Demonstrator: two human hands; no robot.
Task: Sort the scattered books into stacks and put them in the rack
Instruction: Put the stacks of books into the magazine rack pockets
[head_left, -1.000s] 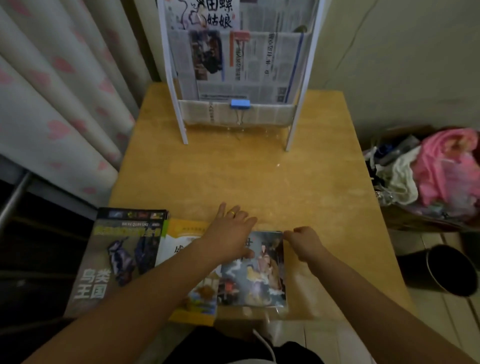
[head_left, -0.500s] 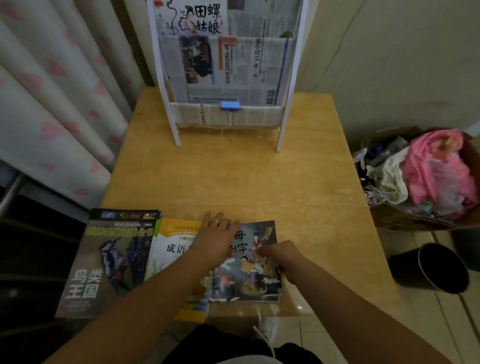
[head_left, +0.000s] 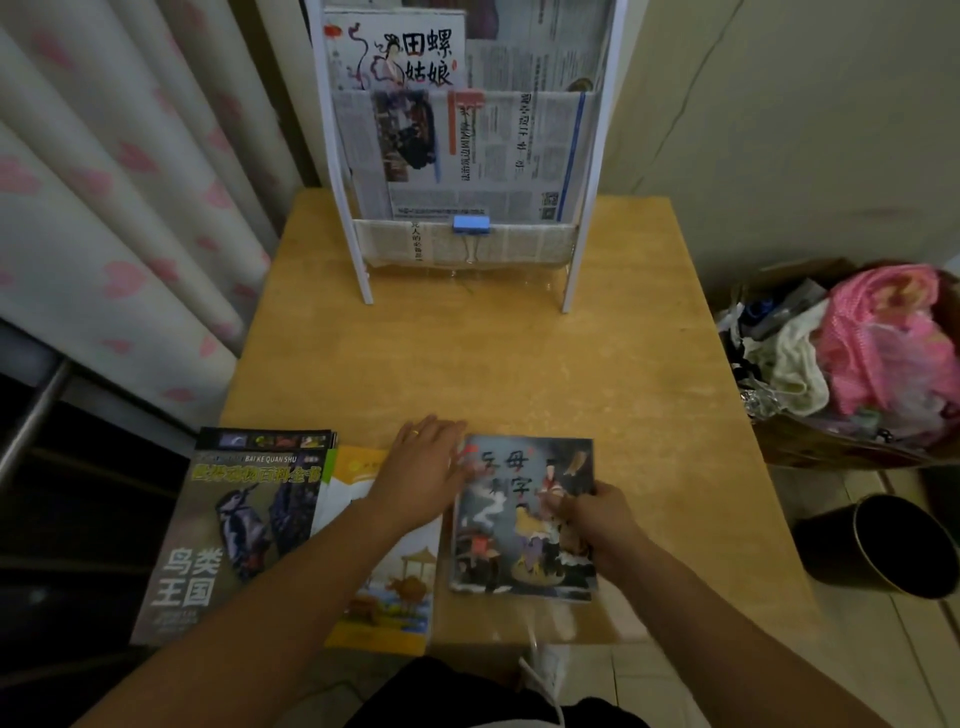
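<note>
**Three books near the front edge, rack not yet filled by me**

My right hand (head_left: 592, 519) pinches the grey book (head_left: 524, 514) at its right edge, thumb on the cover. My left hand (head_left: 421, 473) lies flat with straight fingers on the yellow book (head_left: 387, 587), fingertips touching the grey book's left side. The two hands are apart, with the grey cover between them.

I judge the grey book is thin and light, with a glossy soft cover, so it can bend and slip. It is better to hold it at the long edge or at the spine, not at a corner. The bird book (head_left: 234, 530) looks bigger and maybe heavier; it hangs partly over the table (head_left: 519, 364) at the left, so I must take it with care.

The grey book shows painted figures and large characters. The yellow book has a white middle with a pavilion picture. The bird book is dark, with a woodpecker and white characters.

All three lie side by side at the near edge. The rack (head_left: 597, 156) stands well apart at the far side, with newspapers inside.
</note>
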